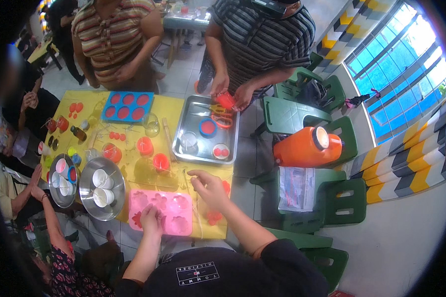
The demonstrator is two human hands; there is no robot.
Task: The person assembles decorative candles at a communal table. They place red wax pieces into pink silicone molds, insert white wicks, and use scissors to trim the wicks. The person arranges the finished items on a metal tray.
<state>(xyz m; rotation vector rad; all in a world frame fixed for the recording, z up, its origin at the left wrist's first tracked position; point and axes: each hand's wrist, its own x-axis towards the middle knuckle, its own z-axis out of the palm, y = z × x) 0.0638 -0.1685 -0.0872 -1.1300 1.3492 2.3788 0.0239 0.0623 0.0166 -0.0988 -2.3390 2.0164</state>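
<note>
A pink silicone mold point(186, 211) with flower-like cavities lies at the near edge of the yellow-covered table point(141, 180); its lower-left cavity holds something red. My left hand point(152, 219) rests over the mold's near part, fingers bent downward; whether it grips anything is hidden. Beyond the mold's right side my right hand point(207, 186) hovers above the table, thumb and index finger near a thin dark stick point(186, 180). Glasses of red wax-like material point(161, 162) stand past the mold. Small red pieces point(214, 217) lie near my right forearm.
A steel tray point(178, 148) holds scissors point(222, 120), a glass and a blue round mold. Steel bowls point(120, 200) with paper cups stand left. A blue mold point(127, 107) lies farther back. Across the table, a person point(260, 41) holds a red cup. Green chairs point(343, 208) stand right.
</note>
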